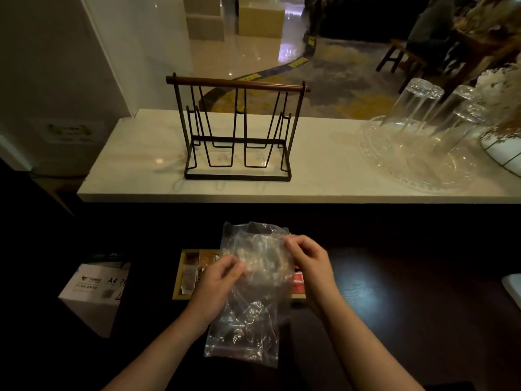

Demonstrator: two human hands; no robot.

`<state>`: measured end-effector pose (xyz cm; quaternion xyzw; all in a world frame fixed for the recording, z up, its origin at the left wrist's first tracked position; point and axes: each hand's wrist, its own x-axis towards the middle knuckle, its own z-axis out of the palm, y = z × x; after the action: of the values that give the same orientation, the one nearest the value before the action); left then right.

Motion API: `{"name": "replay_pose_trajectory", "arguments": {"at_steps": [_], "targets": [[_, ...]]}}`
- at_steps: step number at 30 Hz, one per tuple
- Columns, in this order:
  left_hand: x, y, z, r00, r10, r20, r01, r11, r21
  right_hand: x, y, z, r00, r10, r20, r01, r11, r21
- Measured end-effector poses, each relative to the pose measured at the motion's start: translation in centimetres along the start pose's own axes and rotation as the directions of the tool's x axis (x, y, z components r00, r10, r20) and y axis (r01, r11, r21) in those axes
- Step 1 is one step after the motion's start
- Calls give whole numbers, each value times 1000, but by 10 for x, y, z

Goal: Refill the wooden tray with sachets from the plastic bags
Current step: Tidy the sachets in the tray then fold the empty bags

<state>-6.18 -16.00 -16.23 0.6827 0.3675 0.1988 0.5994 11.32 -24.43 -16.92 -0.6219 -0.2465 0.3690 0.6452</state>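
Note:
A clear plastic bag (253, 280) hangs crumpled between my hands above the dark lower counter. My left hand (217, 280) pinches its left side and my right hand (310, 263) pinches its upper right edge. The bag looks empty; its lower end droops toward me. Behind and below it lies the wooden tray (179, 277) with compartments holding brown and white sachets on the left and red sachets (298, 282) on the right. The bag hides the tray's middle.
A white box of A4 paper (93, 294) stands to the left on the dark counter. On the raised white marble ledge (141, 170) stand a black wire rack with a wooden handle (238, 131) and upturned glasses on a glass tray (417, 136).

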Motion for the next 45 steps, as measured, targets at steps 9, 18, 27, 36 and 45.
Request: {"name": "replay_pose_trajectory", "arguments": {"at_steps": [9,18,27,36,45], "targets": [[2,3,-10,1000,-3,22,4,1000,-23,17,-25,1,993,-90,-77,85,995,-60],[4,21,-1,926,-207,-317,79,925,-371,2,-11,16,992,94,82,-80,984,-162],[11,11,-5,857,-284,-429,82,899,-431,-32,13,29,991,134,11,-120,918,-379],[27,8,-13,792,-292,-537,4,881,-473,-26,24,21,911,338,235,-295,934,-200],[24,7,-26,928,-70,-365,-17,973,-229,-9,-1,14,905,306,297,-268,950,-162]]}}
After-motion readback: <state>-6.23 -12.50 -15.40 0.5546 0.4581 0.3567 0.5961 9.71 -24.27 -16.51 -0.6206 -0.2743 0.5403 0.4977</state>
